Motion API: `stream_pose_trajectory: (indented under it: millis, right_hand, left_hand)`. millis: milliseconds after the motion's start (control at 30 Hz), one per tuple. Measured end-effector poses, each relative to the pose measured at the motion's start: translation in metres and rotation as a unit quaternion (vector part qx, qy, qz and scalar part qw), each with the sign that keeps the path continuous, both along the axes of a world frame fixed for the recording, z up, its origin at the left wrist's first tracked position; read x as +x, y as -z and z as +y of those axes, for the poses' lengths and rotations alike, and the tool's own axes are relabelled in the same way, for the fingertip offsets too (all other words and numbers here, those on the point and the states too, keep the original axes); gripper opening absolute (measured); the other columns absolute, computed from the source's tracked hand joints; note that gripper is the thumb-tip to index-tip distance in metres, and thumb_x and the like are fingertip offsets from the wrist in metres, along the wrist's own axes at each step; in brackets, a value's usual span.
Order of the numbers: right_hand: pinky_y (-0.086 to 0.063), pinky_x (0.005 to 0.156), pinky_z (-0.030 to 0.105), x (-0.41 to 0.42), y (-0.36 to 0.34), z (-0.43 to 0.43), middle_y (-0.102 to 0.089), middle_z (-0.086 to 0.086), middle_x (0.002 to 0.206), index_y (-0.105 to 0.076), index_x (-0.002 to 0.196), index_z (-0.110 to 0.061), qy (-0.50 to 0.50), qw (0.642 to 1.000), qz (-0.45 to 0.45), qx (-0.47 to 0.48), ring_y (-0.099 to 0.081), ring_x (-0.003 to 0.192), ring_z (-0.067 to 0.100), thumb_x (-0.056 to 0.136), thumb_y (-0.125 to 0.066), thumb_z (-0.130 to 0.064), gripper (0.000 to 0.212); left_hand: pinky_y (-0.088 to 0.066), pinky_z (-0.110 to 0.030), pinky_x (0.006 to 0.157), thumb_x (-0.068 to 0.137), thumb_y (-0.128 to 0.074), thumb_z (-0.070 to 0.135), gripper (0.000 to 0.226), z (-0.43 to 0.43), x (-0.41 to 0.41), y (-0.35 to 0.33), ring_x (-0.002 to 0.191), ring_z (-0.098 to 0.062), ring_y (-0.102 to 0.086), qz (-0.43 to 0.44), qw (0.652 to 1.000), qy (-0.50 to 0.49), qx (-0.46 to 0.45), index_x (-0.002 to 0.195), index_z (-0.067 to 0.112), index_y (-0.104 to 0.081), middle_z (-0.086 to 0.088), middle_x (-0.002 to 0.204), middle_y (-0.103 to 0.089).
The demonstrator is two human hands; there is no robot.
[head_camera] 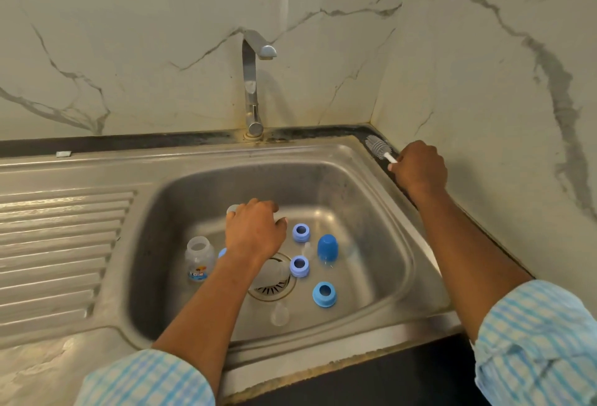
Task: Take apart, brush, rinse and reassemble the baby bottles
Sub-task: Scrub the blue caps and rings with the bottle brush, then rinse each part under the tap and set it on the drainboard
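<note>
Bottle of clear plastic (232,209) clasped by left grip (255,232) in steel sink (381,244), presumably for scrubbing; right grip (420,169) clenched round grey-bristled brush (377,144).

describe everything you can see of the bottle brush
The bottle brush has a grey ribbed head that looks like silicone, on a thin white handle. The right hand grips the handle, fingers curled round it. It sits over the back right corner of the sink, head toward the wall. Rim contact is unclear.
</note>
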State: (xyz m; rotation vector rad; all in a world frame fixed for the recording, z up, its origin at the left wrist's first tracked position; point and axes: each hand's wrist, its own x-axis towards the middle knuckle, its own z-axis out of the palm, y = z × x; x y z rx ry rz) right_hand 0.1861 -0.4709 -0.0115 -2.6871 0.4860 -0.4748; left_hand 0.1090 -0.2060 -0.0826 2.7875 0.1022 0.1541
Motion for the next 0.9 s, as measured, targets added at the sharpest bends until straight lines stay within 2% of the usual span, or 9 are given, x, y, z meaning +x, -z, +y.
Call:
stream_pose_trajectory:
  millis: [167, 400, 633, 767, 833, 900]
  right_hand:
    - [-0.043, 0.075, 0.035, 0.001, 0.008, -0.014, -0.062, 0.022, 0.117, -0.061, 0.115, -0.002, 0.015, 0.999, 0.026, -0.032, -0.060, 0.105, 0.040, 0.086, -0.075, -0.023, 0.038]
    - [-0.038, 0.071, 0.033, -0.001, 0.016, -0.013, -0.061, 0.020, 0.117, -0.059, 0.117, -0.003, 0.021, 0.994, 0.048, -0.091, -0.060, 0.105, 0.038, 0.090, -0.067, -0.014, 0.030]
    - [-0.043, 0.072, 0.038, -0.001, 0.025, -0.001, -0.063, 0.017, 0.105, -0.067, 0.108, -0.004, 0.024, 0.992, -0.020, -0.124, -0.059, 0.099, 0.038, 0.088, -0.062, -0.013, 0.022]
    - [-0.040, 0.073, 0.035, -0.010, 0.029, 0.024, -0.066, 0.017, 0.100, -0.069, 0.102, -0.004, -0.018, 0.987, -0.078, -0.142, -0.059, 0.094, 0.037, 0.089, -0.057, -0.013, 0.021]
    - [-0.049, 0.079, 0.036, -0.014, 0.030, 0.040, -0.070, 0.017, 0.101, -0.073, 0.104, -0.006, -0.067, 0.986, -0.103, -0.113, -0.064, 0.096, 0.037, 0.088, -0.058, -0.014, 0.023]
    - [-0.053, 0.088, 0.041, -0.017, 0.029, 0.059, -0.070, 0.016, 0.110, -0.072, 0.113, -0.008, -0.120, 0.985, -0.103, -0.069, -0.064, 0.103, 0.035, 0.090, -0.060, -0.017, 0.027]
  left_hand:
    - [-0.036, -0.040, 0.106, 0.098, -0.054, 0.043, 0.040, 0.001, 0.003, 0.004, 0.121, -0.024, -0.056, 0.000, 1.000, -0.005, -0.005, 0.133, 0.026, -0.061, -0.001, 0.131, -0.061]
    - [-0.039, -0.038, 0.103, 0.097, -0.055, 0.044, 0.040, 0.002, 0.007, 0.008, 0.120, -0.023, -0.058, -0.001, 1.000, -0.008, -0.016, 0.131, 0.026, -0.062, 0.000, 0.129, -0.064]
    - [-0.040, -0.037, 0.101, 0.097, -0.054, 0.043, 0.039, 0.001, 0.005, 0.005, 0.118, -0.024, -0.059, -0.006, 1.000, -0.012, -0.014, 0.131, 0.025, -0.063, -0.001, 0.129, -0.064]
    - [-0.041, -0.037, 0.098, 0.097, -0.055, 0.042, 0.038, 0.002, 0.004, 0.002, 0.117, -0.025, -0.059, -0.005, 1.000, -0.016, -0.017, 0.128, 0.023, -0.064, -0.003, 0.127, -0.064]
    - [-0.041, -0.036, 0.096, 0.097, -0.055, 0.041, 0.036, 0.005, 0.003, -0.002, 0.116, -0.026, -0.060, -0.003, 0.999, -0.020, -0.026, 0.124, 0.020, -0.066, -0.003, 0.124, -0.065]
    - [-0.043, -0.038, 0.095, 0.097, -0.055, 0.039, 0.034, 0.010, 0.002, -0.005, 0.112, -0.027, -0.061, -0.007, 0.999, -0.027, -0.043, 0.120, 0.018, -0.068, -0.004, 0.121, -0.068]
